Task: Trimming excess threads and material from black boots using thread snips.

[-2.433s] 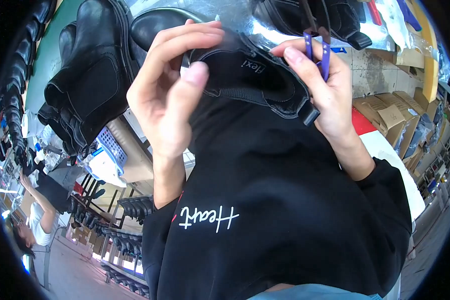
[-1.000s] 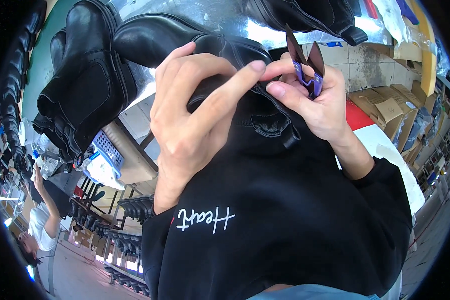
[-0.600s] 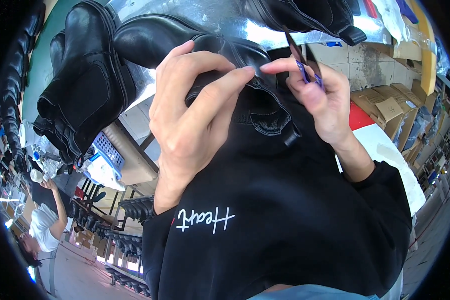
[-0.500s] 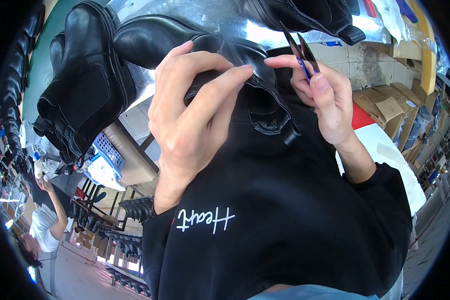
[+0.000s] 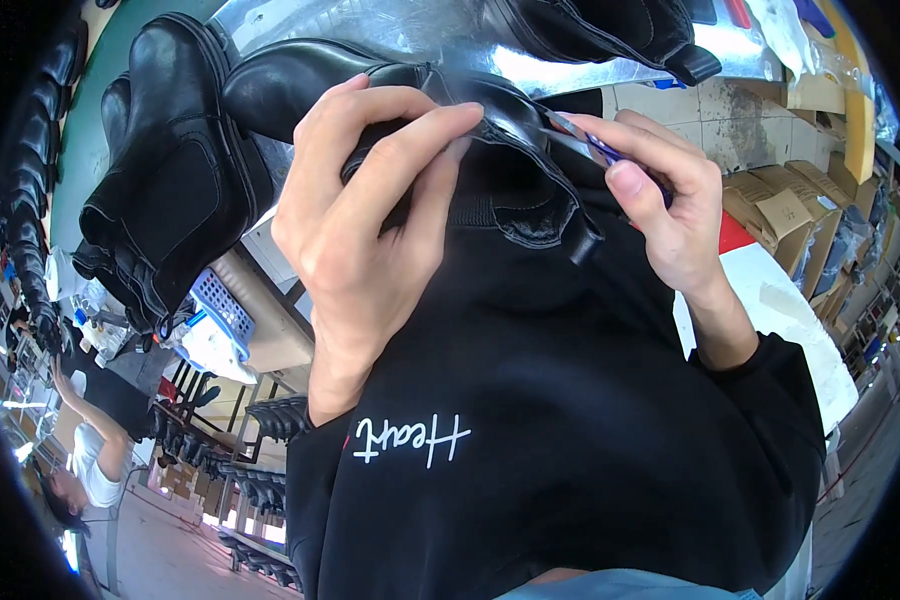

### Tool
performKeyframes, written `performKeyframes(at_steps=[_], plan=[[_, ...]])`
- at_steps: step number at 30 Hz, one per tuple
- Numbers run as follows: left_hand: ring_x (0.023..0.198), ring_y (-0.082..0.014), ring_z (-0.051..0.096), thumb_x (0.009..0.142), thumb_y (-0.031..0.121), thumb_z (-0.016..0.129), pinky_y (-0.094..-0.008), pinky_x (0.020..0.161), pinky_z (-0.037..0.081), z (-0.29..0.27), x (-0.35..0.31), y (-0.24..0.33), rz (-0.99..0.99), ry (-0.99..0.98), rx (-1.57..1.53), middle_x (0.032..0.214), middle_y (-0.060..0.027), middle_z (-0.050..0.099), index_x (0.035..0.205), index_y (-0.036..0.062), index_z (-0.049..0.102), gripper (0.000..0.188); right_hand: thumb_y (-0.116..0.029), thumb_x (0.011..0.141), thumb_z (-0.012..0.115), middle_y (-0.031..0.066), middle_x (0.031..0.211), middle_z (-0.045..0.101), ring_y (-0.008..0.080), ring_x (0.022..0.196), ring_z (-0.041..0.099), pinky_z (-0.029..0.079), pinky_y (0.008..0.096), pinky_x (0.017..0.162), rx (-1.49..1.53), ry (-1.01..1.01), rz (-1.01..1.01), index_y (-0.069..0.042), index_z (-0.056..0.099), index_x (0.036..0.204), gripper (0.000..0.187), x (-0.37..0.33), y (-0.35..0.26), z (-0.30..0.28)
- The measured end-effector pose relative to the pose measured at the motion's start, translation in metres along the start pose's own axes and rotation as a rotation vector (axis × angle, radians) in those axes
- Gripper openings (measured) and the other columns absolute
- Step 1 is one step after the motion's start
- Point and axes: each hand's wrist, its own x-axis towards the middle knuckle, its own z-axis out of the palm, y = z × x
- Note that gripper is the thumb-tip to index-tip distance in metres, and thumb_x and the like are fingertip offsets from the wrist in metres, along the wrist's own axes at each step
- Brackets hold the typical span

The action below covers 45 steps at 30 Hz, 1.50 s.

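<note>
Head view: I'm looking down at a black leather boot [image 5: 470, 130] held up close in front of my chest, its toe pointing toward the upper left and its opening turned toward me. My left hand [image 5: 360, 230] wraps the boot from the left, thumb and forefinger pinched on the rim of the collar, the other fingers curled under the shaft. My right hand [image 5: 670, 210] sits just right of the boot, fingers pressed together around small scissors [image 5: 585, 140] with purple handles; the blades reach to the collar edge right beside my left fingertips. Whether the blades are parted, I can't tell.

Left of the held boot, more black boots [image 5: 170, 200] lie piled on the work surface. Above it, another dark boot [image 5: 610, 30] rests on shiny sheeting. Right of it, cardboard boxes [image 5: 780, 210] are stacked. Far lower left of it, another person [image 5: 80, 460] in a white shirt stands with an arm raised.
</note>
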Motion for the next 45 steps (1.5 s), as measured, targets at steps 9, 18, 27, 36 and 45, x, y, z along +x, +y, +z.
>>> performKeyframes(at_steps=[9, 18, 27, 36, 45], plan=[[0.089, -0.0215, 0.068, 0.071, -0.006, 0.074, -0.0399, 0.098, 0.049, -0.008, 0.009, 0.001, -0.023, -0.128, -0.013, 0.089, -0.0101, 0.068, 0.094, 0.0014, 0.074, 0.024, -0.013, 0.084, 0.073, 0.0035, 0.073, 0.061, 0.0083, 0.063, 0.053, 0.036, 0.0234, 0.055, -0.059, 0.037, 0.04, -0.002, 0.073, 0.105, 0.024, 0.004, -0.005, -0.006], [0.088, -0.0211, 0.068, 0.07, -0.007, 0.074, -0.0408, 0.098, 0.05, -0.007, 0.006, 0.002, -0.017, -0.096, -0.027, 0.088, -0.0103, 0.069, 0.092, 0.0003, 0.074, 0.022, -0.013, 0.086, 0.072, 0.0046, 0.078, 0.066, 0.0076, 0.067, 0.057, 0.04, 0.0215, 0.059, -0.008, -0.001, 0.115, -0.001, 0.074, 0.102, 0.02, 0.008, -0.011, -0.008], [0.085, -0.0181, 0.067, 0.071, -0.005, 0.075, -0.0314, 0.087, 0.052, -0.006, 0.007, 0.006, -0.065, -0.084, -0.014, 0.088, -0.0085, 0.068, 0.092, 0.001, 0.074, 0.021, -0.012, 0.086, 0.072, 0.0053, 0.078, 0.067, 0.0083, 0.065, 0.058, 0.04, 0.0227, 0.057, 0.024, 0.002, 0.105, -0.001, 0.074, 0.1, 0.018, 0.008, -0.012, -0.011], [0.082, -0.0145, 0.063, 0.077, -0.004, 0.07, -0.0234, 0.076, 0.048, -0.008, 0.021, 0.003, -0.114, -0.145, -0.076, 0.089, -0.0059, 0.065, 0.095, 0.0003, 0.073, 0.018, -0.017, 0.071, 0.081, 0.0045, 0.07, 0.052, 0.0146, 0.058, 0.05, 0.039, 0.0261, 0.05, -0.835, -0.004, -0.64, -0.002, 0.072, 0.11, 0.043, 0.014, -0.04, -0.038], [0.081, -0.0165, 0.062, 0.084, -0.002, 0.065, -0.0245, 0.075, 0.046, -0.017, 0.034, 0.015, -0.117, -0.268, -0.054, 0.088, -0.0067, 0.063, 0.097, 0.0001, 0.07, 0.014, -0.02, 0.065, 0.084, 0.0032, 0.069, 0.048, 0.0141, 0.058, 0.046, 0.037, 0.0275, 0.051, -1.205, -0.222, -0.955, -0.007, 0.074, 0.109, 0.047, 0.058, -0.073, -0.055]])
